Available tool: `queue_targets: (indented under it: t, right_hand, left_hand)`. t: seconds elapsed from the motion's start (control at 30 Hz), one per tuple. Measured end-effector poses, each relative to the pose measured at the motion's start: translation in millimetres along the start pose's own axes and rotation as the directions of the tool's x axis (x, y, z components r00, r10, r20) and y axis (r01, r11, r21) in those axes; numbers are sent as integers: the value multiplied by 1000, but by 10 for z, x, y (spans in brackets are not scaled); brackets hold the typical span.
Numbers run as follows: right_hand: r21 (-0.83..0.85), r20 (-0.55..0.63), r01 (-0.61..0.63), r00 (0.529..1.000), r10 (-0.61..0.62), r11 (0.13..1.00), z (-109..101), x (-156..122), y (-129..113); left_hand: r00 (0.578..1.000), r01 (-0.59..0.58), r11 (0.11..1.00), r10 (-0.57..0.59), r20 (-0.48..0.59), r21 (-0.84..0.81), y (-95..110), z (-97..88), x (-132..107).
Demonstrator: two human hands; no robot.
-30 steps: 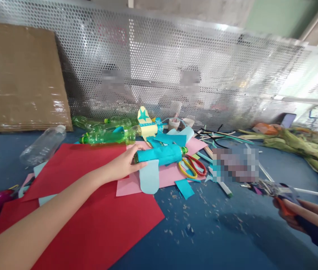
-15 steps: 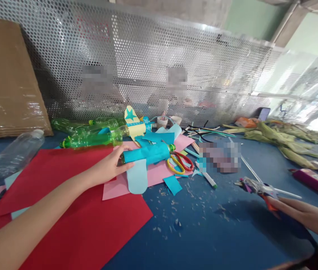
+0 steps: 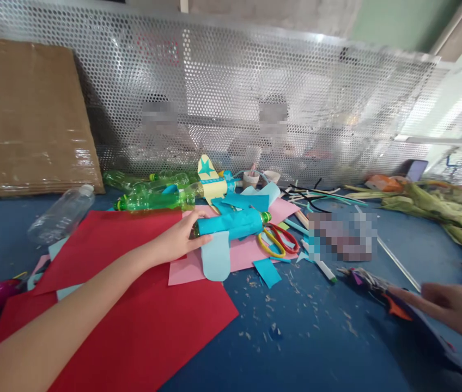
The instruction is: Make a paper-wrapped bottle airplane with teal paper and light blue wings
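Head view: the left hand [image 3: 177, 239] is closed round the base end of a bottle [image 3: 235, 224] wrapped in teal paper. It lies on its side on a pink sheet [image 3: 251, 253], cap pointing right, with a pale blue wing [image 3: 216, 258] hanging off the near side. It looks light and hollow. The plastic would dent under a hard squeeze, and the paper skin and wing would crease or tear, so the stiff base or cap seems the safest hold. The right hand [image 3: 455, 310] is flat with fingers stretched out, holding nothing, its tips at a heap of dark scraps [image 3: 372, 283].

Scissors [image 3: 278, 239] lie just beside the cap and green bottles [image 3: 153, 200] crowd close behind. Open room is nearer: the red sheet [image 3: 133, 305] and bare blue table [image 3: 316, 348].
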State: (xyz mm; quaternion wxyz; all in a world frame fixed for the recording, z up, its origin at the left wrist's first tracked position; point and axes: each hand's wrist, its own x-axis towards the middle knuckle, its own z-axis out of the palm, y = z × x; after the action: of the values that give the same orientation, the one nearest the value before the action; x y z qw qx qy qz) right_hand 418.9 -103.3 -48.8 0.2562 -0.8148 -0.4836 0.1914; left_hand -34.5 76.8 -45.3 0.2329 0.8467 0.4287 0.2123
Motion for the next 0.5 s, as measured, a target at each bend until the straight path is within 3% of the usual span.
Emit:
queue_targets:
  t: [0.07,0.13,0.2,0.23,0.3,0.33,0.4,0.5]
  right_hand:
    - [-301,42,167,986,-162,939,174,105,-385]
    - [-252,92,431,902,-422,866,395,79,-867]
    - [-160,138,690,724,-676,706,650,-7,-1338]
    - [-134,106,798,601,-793,587,784,-40,-1541]
    - [-130,83,913,398,-914,386,1044,-45,-1858]
    - [-142,90,934,343,-935,329,1162,-17,-1973]
    - [-172,75,942,303,-950,287,1354,79,-2134]
    - [-189,73,941,298,-952,280,1524,224,-2256]
  left_hand:
    - [1000,7,1000,-7,15,-7,0,1,-1]
    - [1000,1,1000,-1,19,-17,-9,5,1]
    - [1000,-22,999,23,17,-31,-25,14,6]
    - [999,-32,999,32,9,-40,-33,18,7]
    - [999,-37,998,38,2,-58,-43,24,5]
    - [999,-32,997,32,2,-63,-43,25,3]
    - [1000,-25,997,26,7,-70,-33,22,-5]
    - [999,-43,995,45,24,-90,-6,13,-13]
